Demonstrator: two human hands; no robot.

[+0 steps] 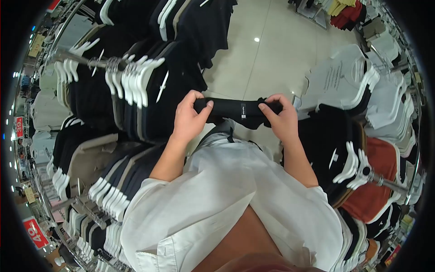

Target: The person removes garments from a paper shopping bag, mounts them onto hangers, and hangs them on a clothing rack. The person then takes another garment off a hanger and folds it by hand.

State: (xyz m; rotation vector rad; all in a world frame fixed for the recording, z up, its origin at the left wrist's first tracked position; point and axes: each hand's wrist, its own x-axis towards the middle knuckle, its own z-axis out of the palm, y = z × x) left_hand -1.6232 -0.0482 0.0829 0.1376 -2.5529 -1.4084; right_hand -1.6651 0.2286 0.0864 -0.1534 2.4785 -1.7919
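A black garment (226, 109) is stretched between my two hands in front of my body, with a small dark label with white marks near its middle. My left hand (190, 116) grips its left end, thumb on top and fingers curled behind. The right end is pinched in my right hand (280, 118), its thumb also on top. Part of the black cloth hangs below the held edge near my right hand. The fingers behind the cloth are partly hidden.
Racks of dark clothes on white hangers (136, 81) stand on the left. On the right are grey shirts (335, 79), black clothes (317, 145) and a rust-red garment (374, 177) near a metal rail (389, 183). Pale tiled floor (253, 59) shows ahead.
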